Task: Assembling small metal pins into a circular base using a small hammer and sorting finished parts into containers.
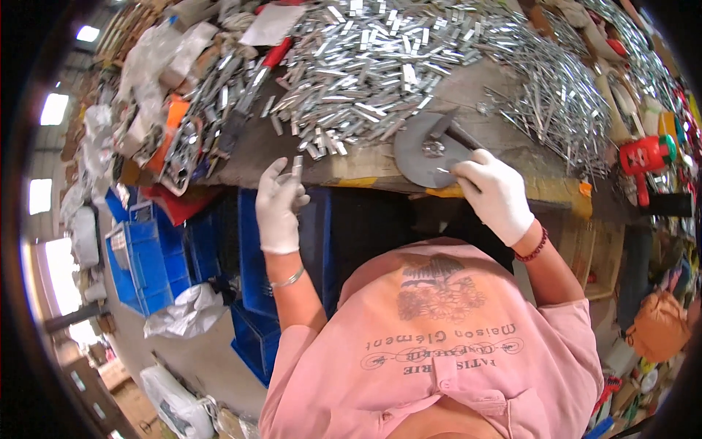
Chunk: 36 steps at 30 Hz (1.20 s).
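My left hand [278, 212], in a white glove, is raised at the bench's front edge. Its fingers are closed on a small shiny metal strip [297, 166] that stands nearly upright. My right hand [497, 196], also gloved in white, reaches over the right rim of a round grey metal plate [420, 164]. Its thumb and forefinger are pinched together there; a tiny bright bit shows at their tips, too small to name. A metal fixture [433, 148] sits at the middle of the plate, with a dark bar running right from it.
A large heap of metal strips [358, 73] covers the back of the bench [336, 167]. Thinner metal rods [559, 102] are piled at right, near a red-and-green bottle [647, 155]. Blue crates [150, 260] stand below at left. Tools and plastic bags crowd the far left.
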{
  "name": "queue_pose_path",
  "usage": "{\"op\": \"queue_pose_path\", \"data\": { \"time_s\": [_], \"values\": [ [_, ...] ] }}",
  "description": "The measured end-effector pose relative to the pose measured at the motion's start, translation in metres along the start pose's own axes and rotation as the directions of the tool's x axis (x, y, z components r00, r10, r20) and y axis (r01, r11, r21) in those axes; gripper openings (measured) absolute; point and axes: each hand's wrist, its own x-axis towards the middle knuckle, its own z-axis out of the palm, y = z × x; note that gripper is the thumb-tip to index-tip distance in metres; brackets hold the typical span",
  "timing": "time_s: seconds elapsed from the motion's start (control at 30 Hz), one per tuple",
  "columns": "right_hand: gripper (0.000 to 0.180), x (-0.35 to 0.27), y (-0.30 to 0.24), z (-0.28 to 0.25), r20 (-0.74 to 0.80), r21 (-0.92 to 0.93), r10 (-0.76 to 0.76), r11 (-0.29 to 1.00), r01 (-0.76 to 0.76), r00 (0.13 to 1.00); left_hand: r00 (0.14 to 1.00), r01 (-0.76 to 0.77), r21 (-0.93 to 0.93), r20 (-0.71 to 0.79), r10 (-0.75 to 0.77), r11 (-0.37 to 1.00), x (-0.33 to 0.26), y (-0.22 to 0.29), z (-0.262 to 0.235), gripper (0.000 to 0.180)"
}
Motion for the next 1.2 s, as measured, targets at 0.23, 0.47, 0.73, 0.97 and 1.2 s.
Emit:
{"op": "queue_pose_path", "data": {
  "time_s": [0.23, 0.47, 0.73, 0.97, 1.2],
  "values": [
    [0.006, 0.009, 0.004, 0.010, 0.088, -0.077, 0.046, 0.996, -0.040, 0.995, 0.867, 0.118, -0.154, 0.497, -0.026, 0.981, -0.034, 0.007, 0.087, 0.034],
    [0.004, 0.008, 0.015, 0.010, 0.094, -0.134, -0.079, 0.987, 0.092, 0.992, 0.801, -0.490, 0.239, 0.502, 0.325, 0.838, -0.017, -0.017, 0.143, 0.015],
    [0.005, 0.013, 0.018, 0.013, 0.065, -0.129, -0.192, 0.972, 0.199, 0.979, 0.647, -0.743, 0.356, 0.596, 0.475, 0.567, -0.009, -0.012, 0.141, 0.016],
    [0.004, 0.015, 0.020, 0.017, 0.060, -0.099, -0.183, 0.977, 0.188, 0.981, 0.583, -0.800, 0.341, 0.635, 0.506, 0.494, -0.005, -0.007, 0.138, 0.015],
    [0.004, 0.019, 0.024, 0.018, 0.088, -0.075, -0.234, 0.968, 0.241, 0.968, 0.661, -0.705, 0.305, 0.609, 0.438, 0.641, -0.003, -0.016, 0.139, 0.015]
  ]
}}
